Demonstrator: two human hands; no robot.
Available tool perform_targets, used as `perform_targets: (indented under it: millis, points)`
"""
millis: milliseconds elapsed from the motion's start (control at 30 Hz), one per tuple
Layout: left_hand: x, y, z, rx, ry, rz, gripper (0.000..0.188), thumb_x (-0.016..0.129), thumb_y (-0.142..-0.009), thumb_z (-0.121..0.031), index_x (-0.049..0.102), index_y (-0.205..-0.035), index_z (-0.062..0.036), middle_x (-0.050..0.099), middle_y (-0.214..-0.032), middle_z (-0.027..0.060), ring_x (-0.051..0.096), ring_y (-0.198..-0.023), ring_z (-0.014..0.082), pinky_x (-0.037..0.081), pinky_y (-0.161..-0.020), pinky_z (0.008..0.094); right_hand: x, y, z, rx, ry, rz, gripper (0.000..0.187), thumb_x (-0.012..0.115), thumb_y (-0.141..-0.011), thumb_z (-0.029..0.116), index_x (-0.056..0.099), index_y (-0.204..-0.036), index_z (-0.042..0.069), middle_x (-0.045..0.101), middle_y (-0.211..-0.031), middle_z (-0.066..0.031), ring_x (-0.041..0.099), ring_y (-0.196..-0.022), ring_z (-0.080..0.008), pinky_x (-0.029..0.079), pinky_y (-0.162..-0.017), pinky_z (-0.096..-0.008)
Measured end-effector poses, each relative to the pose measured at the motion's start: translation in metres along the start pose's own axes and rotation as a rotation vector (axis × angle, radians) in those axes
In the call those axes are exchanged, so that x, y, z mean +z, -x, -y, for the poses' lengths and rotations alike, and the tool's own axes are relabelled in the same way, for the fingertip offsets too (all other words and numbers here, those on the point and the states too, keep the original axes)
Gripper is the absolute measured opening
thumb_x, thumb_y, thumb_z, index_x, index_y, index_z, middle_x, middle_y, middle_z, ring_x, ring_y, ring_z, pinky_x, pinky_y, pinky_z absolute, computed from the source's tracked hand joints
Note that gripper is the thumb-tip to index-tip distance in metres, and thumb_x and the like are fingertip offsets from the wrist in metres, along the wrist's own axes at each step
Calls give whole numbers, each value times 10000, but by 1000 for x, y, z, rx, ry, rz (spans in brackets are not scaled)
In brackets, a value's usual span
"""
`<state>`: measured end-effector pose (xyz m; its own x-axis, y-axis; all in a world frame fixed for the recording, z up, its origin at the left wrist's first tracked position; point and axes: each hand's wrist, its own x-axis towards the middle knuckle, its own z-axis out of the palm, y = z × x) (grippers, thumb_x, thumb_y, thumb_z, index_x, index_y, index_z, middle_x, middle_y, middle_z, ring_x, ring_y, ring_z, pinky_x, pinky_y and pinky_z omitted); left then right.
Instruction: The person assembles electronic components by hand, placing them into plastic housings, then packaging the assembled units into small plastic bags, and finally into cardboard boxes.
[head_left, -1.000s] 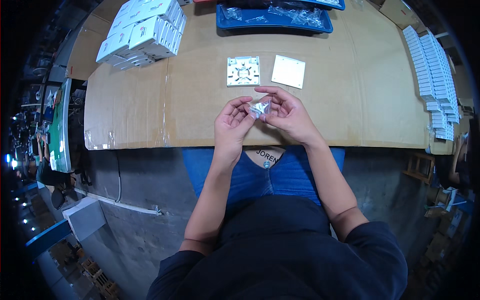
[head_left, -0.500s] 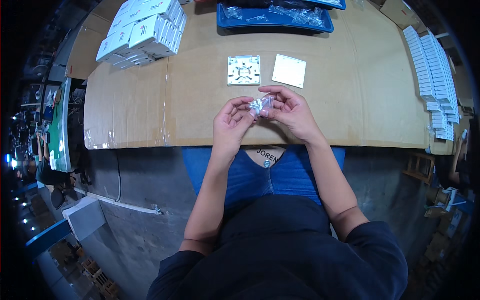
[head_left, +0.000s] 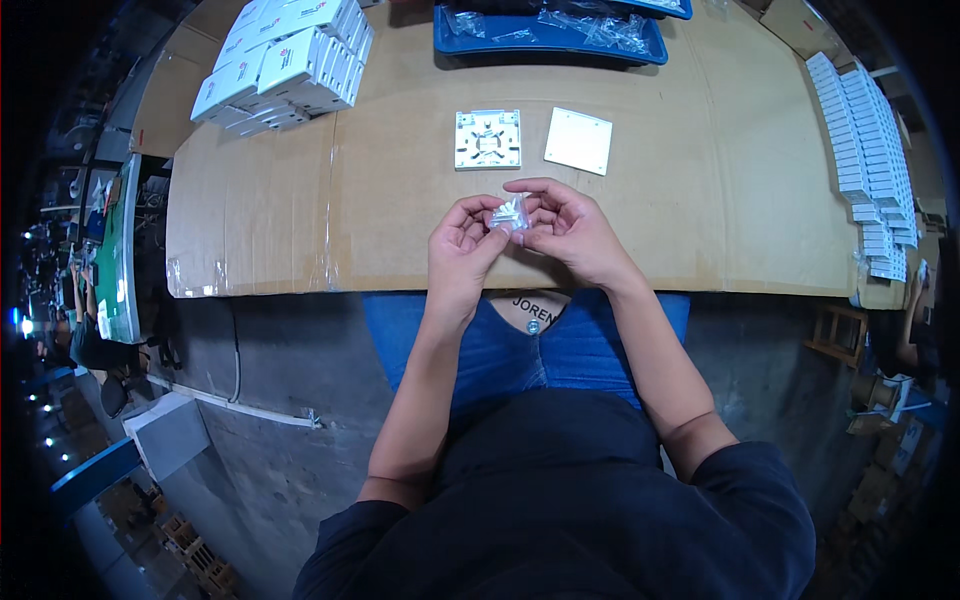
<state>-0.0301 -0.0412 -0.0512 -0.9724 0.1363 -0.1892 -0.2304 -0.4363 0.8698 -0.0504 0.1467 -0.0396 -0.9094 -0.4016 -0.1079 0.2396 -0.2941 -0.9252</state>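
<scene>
A small clear plastic bag (head_left: 510, 213) with several little white parts inside is held between both hands, above the near part of the cardboard-covered table. My left hand (head_left: 465, 240) pinches its left side with thumb and fingers. On the other side, my right hand (head_left: 575, 230) grips the bag's right edge, its index finger curled over the top. Just beyond the hands lies an open square white box base (head_left: 488, 140), its moulded inside facing up. To its right rests a flat square white cover (head_left: 578, 141), slightly turned.
White boxes (head_left: 285, 70) are stacked at the far left. A blue tray (head_left: 550, 45) with clear plastic bags stands at the back. Tall stacks of white pieces (head_left: 865, 150) line the right side. The table's front edge (head_left: 270, 296) runs close to my body.
My right hand has moved slightly left, closer to the left hand. The small bag looks more bunched up between the fingers. The box base and cover have stayed in place.
</scene>
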Motion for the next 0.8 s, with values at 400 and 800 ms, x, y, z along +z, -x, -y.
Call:
perform_targets:
  millis: [400, 800]
  points:
    - [3, -2, -8, 104, -89, -110, 318, 642, -984, 48, 575, -1291, 0, 642, -1087, 63, 645, -947, 90, 529, -836, 221, -4, -1, 6, 42, -129, -68, 395, 675, -967, -57, 589, -1352, -38, 697, -1053, -85, 719, -973, -153, 595, -890, -268]
    - [10, 1, -6, 105, -48, 7, 341, 658, -949, 109, 547, -1264, 41, 673, -1082, 110, 686, -991, 143, 585, -902, 274, -5, -1, -4, -10, 97, -44, 154, 663, -970, -70, 742, -1102, -67, 735, -1078, -118, 712, -967, -165, 585, -889, -295]
